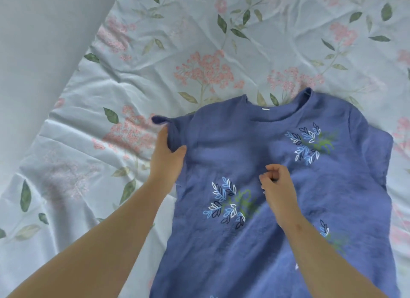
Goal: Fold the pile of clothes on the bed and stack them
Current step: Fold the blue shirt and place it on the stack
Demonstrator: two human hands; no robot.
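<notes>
Head view: I am looking down at the blue top (210, 264), which is lying front up on the near right part of the bed (155, 64), its neckline (277, 118) pointing toward the far edge.
Left hand (167, 155): I am gripping the left sleeve (164, 120) at the shoulder seam, thumb on top and fingers tucked under the cloth.
Right hand (277, 184): I am holding it at the chest of the top with the fingers curled together. I cannot tell whether they are pinching cloth or only resting there.
Step in hand: as I am judging it, I am starting the first side fold by bringing that sleeve in toward the middle.
Doing it well: I should be lifting the sleeve just clear of the sheet and carrying it straight across. The right hand should be pinning the chest so the body is not dragging toward the bed's left edge. The crease should be running parallel to the side seam, and I should be smoothing the wrinkles below the neckline before pressing flat.
Other sleeve (377, 146): it is lying spread toward the bed's right edge, not yet folded.
Writing: a small white tag (265, 109) is showing inside the back of the neckline, too small for me to be reading anything. The leaf prints (226, 204) are carrying no words or brand.
Pile and stack: neither is showing here.
</notes>
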